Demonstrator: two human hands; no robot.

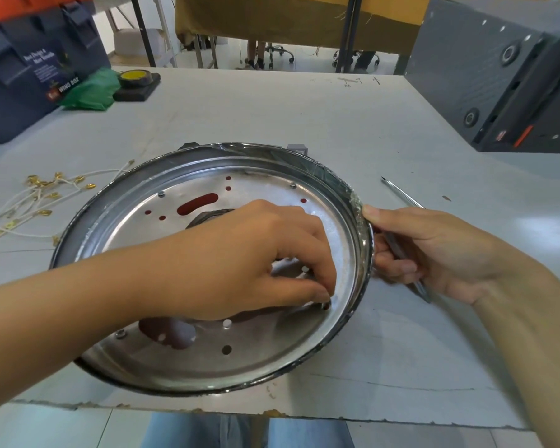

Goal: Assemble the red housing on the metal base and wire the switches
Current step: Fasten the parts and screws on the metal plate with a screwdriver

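The left hand is pinching something small, likely a screw, at a hole low right of centre in the one metal base; red is showing through its holes. The right hand is gripping the rim and one screwdriver. Next, probably, driving it. White wires, too tangled for counting, are lying at left on the tabletop.

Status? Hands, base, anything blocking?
Left hand pinching at a hole in metal base. Right hand grips rim, holding screwdriver. Wires untouched. No obstruction.
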